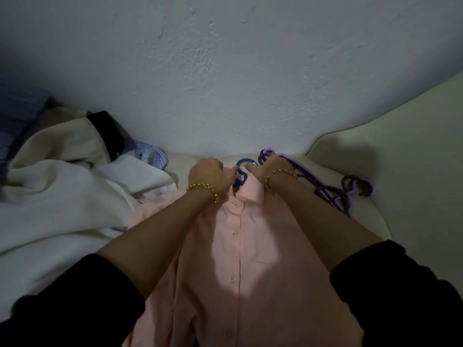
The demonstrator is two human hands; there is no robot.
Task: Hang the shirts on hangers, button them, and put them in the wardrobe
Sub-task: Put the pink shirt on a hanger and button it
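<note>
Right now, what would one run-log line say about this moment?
left hand: grips collar | right hand: grips collar | pink shirt: on blue hanger

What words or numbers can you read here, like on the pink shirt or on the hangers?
None: no word, number or sign can be read anywhere in this dim picture.
pink shirt: plain cloth and buttons, no label showing.
blue hanger and purple hangers: no marks that can be seen.
cream garment and striped shirt: no print showing.
</note>
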